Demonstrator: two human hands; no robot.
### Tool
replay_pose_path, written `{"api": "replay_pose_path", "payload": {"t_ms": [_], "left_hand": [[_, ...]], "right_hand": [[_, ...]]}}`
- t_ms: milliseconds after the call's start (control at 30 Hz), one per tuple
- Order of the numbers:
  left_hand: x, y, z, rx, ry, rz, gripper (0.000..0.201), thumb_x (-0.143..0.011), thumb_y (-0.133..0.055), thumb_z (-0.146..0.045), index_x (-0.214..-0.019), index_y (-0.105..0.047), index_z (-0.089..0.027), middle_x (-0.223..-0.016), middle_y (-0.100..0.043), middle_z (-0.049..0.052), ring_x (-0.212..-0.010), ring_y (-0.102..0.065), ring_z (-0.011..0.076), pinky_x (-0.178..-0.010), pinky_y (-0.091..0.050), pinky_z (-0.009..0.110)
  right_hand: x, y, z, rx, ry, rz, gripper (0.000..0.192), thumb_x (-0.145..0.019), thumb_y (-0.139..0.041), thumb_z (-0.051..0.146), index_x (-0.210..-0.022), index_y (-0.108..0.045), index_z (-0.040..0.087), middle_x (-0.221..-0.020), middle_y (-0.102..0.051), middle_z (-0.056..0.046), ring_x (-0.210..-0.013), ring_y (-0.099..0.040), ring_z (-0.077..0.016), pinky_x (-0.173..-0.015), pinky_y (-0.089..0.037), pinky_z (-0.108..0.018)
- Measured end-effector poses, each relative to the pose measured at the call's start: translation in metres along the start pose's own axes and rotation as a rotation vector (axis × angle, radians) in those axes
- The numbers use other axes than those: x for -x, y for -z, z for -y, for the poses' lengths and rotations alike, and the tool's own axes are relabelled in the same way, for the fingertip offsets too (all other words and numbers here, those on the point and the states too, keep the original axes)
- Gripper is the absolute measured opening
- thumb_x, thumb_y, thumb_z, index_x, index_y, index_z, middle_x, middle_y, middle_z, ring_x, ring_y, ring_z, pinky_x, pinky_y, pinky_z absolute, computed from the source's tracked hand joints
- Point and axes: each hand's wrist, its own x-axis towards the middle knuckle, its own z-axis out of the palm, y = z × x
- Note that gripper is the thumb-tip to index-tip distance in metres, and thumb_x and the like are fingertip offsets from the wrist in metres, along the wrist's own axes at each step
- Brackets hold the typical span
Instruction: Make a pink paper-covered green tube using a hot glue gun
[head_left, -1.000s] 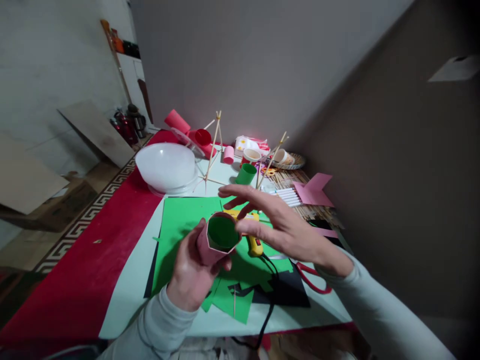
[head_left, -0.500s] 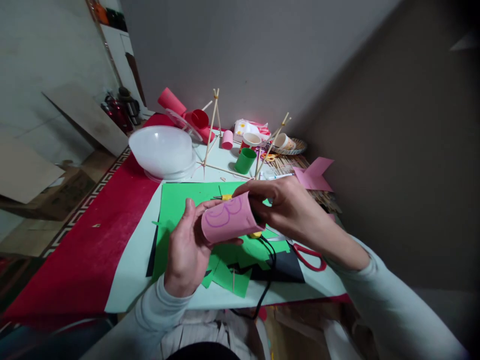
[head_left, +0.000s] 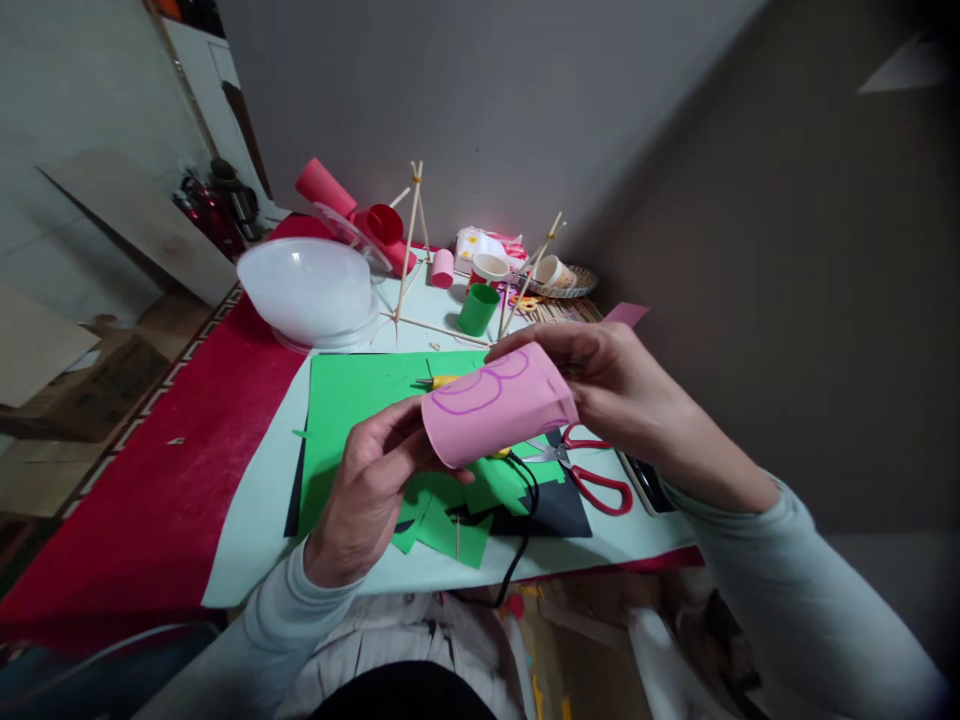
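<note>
Your left hand and right hand both clasp the pink paper cup on its side above the worktop; it looks light and crushable, so grip its ends gently.

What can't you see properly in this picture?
- Head view: the inside of the pink paper cup is hidden; it lies sideways between the left hand and right hand.
- The yellow glue gun is mostly hidden behind the cup.
- The dark thing beside the red scissors is half covered by the right forearm.
- The print on the far packet is too small to read.
</note>
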Motion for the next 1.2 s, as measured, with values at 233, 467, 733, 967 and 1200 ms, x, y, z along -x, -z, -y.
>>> {"api": "replay_pose_path", "payload": {"t_ms": [233, 467, 733, 967, 1200], "left_hand": [[-0.002, -0.003, 0.001, -0.024, 0.002, 0.015, 0.013, -0.078, -0.084, -0.024, -0.082, -0.082, -0.013, -0.067, -0.071, 0.008, -0.054, -0.066, 0.018, -0.045, -0.059, 0.025], [0.001, 0.0, -0.001, -0.035, -0.004, 0.059, 0.012, -0.081, -0.079, -0.023, -0.09, -0.082, -0.015, -0.072, -0.072, 0.006, -0.057, -0.067, 0.0197, -0.044, -0.06, 0.028], [0.001, 0.0, -0.006, -0.002, -0.024, -0.041, 0.011, -0.073, -0.086, -0.025, -0.082, -0.084, -0.019, -0.071, -0.074, 0.004, -0.05, -0.062, 0.0158, -0.04, -0.055, 0.025], [0.003, 0.003, -0.007, -0.066, -0.043, -0.089, 0.022, -0.061, -0.093, -0.028, -0.076, -0.081, -0.018, -0.075, -0.076, 0.004, -0.059, -0.065, 0.0168, -0.05, -0.057, 0.024], [0.001, 0.017, -0.021, -0.171, -0.067, -0.004, 0.062, -0.078, -0.086, -0.05, -0.132, -0.071, -0.023, -0.136, -0.071, 0.013, -0.133, -0.063, 0.0299, -0.097, -0.057, 0.027]], "right_hand": [[0.001, 0.008, 0.001, -0.199, -0.067, -0.048, 0.027, -0.078, -0.086, 0.048, -0.093, -0.082, 0.025, -0.09, -0.079, -0.001, -0.077, -0.072, -0.0184, -0.071, -0.058, -0.028], [0.005, 0.005, 0.007, -0.195, -0.1, -0.056, 0.028, -0.079, -0.085, 0.049, -0.092, -0.081, 0.025, -0.084, -0.077, 0.0, -0.07, -0.069, -0.0151, -0.067, -0.057, -0.026], [0.002, 0.002, 0.011, -0.179, -0.037, 0.019, 0.026, -0.085, -0.078, 0.044, -0.089, -0.077, 0.019, -0.088, -0.075, -0.002, -0.083, -0.071, -0.0189, -0.071, -0.055, -0.026], [-0.001, 0.002, 0.013, -0.018, 0.021, 0.061, 0.015, -0.094, -0.066, 0.027, -0.084, -0.071, 0.017, -0.071, -0.066, 0.0, -0.071, -0.063, -0.0153, -0.065, -0.05, -0.026], [-0.002, 0.005, 0.02, 0.443, 0.096, 0.071, 0.026, -0.095, -0.055, 0.013, -0.115, -0.071, 0.016, -0.067, -0.065, 0.002, -0.053, -0.05, -0.0097, -0.054, -0.033, -0.026]]}}
